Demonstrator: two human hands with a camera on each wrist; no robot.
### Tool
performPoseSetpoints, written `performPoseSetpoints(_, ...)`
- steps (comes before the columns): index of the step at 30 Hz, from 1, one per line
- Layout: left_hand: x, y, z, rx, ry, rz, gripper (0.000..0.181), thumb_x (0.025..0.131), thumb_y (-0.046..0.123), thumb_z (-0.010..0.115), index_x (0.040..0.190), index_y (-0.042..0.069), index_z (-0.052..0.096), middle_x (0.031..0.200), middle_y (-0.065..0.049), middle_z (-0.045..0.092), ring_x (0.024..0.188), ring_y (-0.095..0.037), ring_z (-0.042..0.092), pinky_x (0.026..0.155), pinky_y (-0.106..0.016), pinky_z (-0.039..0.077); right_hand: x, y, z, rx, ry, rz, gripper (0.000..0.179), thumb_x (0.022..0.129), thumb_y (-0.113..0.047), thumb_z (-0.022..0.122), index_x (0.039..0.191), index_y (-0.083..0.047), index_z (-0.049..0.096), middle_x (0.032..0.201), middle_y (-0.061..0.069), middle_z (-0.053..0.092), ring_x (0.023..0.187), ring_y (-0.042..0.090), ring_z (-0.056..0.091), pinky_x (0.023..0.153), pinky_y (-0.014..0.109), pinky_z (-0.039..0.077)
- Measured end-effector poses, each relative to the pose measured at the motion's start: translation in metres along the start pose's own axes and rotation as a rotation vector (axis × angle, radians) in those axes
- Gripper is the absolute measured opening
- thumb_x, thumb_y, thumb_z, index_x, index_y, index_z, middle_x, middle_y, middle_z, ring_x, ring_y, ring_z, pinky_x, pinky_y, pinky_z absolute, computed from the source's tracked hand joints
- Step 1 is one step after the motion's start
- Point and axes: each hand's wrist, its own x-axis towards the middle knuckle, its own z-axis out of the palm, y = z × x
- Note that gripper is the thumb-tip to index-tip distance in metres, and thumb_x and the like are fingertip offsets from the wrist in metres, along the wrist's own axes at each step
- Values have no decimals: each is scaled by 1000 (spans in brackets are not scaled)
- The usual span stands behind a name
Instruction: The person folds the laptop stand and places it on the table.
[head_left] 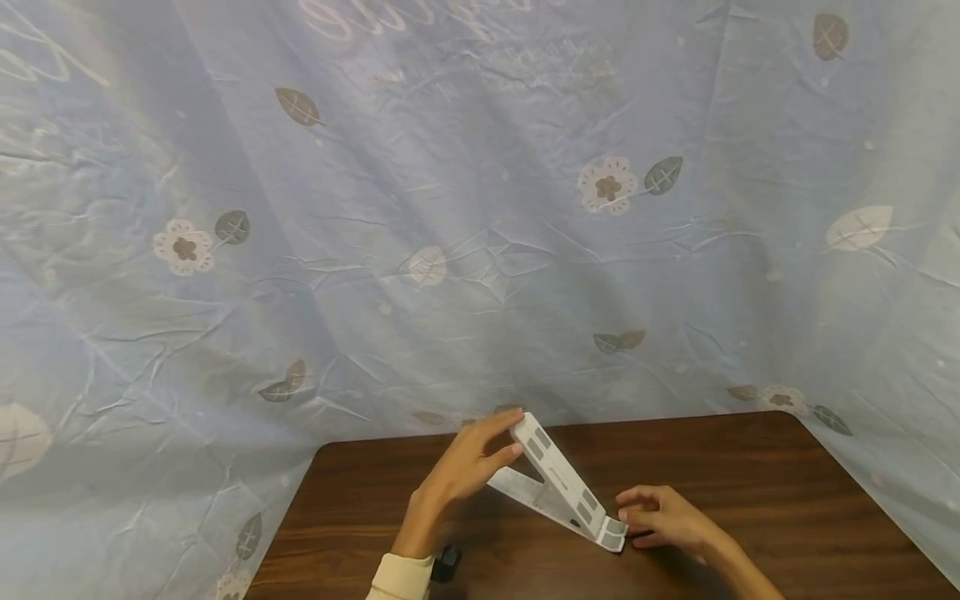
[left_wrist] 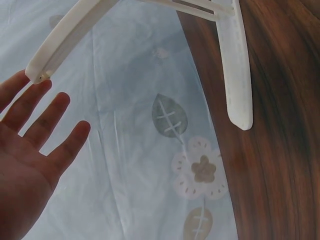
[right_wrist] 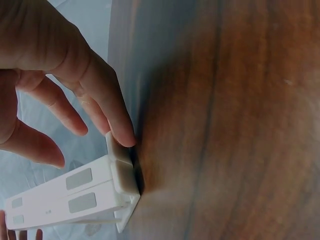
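A white folding laptop stand (head_left: 558, 475) with grey pads stands on the brown table, its sloping top raised at the left and its lipped end low at the right. My left hand (head_left: 465, 458) is at the raised end, fingers extended and fingertips touching the stand's end (left_wrist: 42, 67). My right hand (head_left: 671, 521) is beside the low end, fingers loosely bent and spread. In the right wrist view, one fingertip (right_wrist: 125, 137) is right at the lip (right_wrist: 122, 172), while the thumb (right_wrist: 40, 147) stays apart from the stand.
The wooden tabletop (head_left: 750, 467) has rounded far corners. A pale blue curtain (head_left: 480, 250) printed with leaves and flowers hangs close behind and around the table. A black device (head_left: 447, 563) sits at the left wrist, beside a cream sleeve (head_left: 401, 577).
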Motion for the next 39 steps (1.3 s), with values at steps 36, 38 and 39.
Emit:
performPoseSetpoints(36,-18,-20,2,-173,17,-97,55,111,36,59,159,11,52,163,-13,54,152,-40,50,120,-65,45,5,6,4,-2,99,-19,70,103,-10,72,150,24,32,140,43,53,113,28,72,95,44,66)
performPoseSetpoints(38,-19,-29,8,-180,9,-128,57,111,38,59,159,8,52,162,-16,55,151,-42,51,118,-66,47,1,8,7,14,119,-20,71,101,-6,73,149,25,31,138,42,55,111,28,73,94,42,67)
performPoseSetpoints(39,-19,-33,10,-180,-1,-144,58,111,39,58,158,7,52,162,-16,55,150,-43,51,119,-66,46,-1,9,8,24,122,-18,71,100,-5,73,149,26,31,136,41,57,110,28,73,93,41,67)
